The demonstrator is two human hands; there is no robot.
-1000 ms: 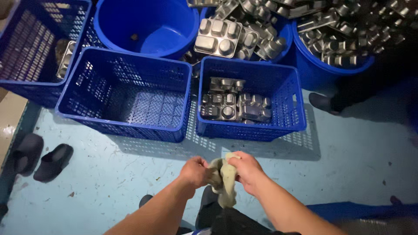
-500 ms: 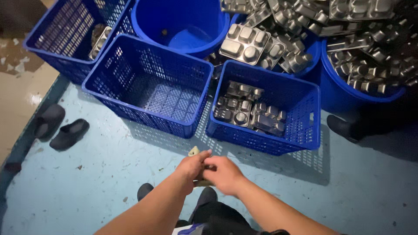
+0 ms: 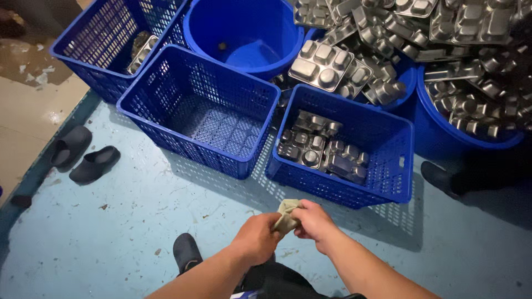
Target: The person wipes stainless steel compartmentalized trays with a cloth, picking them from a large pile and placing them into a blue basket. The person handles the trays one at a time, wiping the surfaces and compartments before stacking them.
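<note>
My left hand [image 3: 256,238] and my right hand [image 3: 315,221] meet low in the middle of the view, both gripping a small crumpled beige cloth [image 3: 287,214] between them. They hover over a light blue floor [image 3: 144,216]. Just beyond them stands a blue plastic crate [image 3: 393,182] with several steel compartment trays [image 3: 321,152] lying in its bottom. To its left a second blue crate [image 3: 166,133] shows only its perforated base.
A third blue crate [image 3: 77,55] sits far left. A round blue tub [image 3: 199,33] stands behind, and heaps of steel trays [image 3: 399,39] fill tubs at the right. A pair of dark slippers [image 3: 83,155] lies left. Someone's dark shoe [image 3: 438,178] is at right.
The cloth hung loose from both hands, and is now bunched small between them. The view has swung slightly, bringing the crates closer to the middle.
</note>
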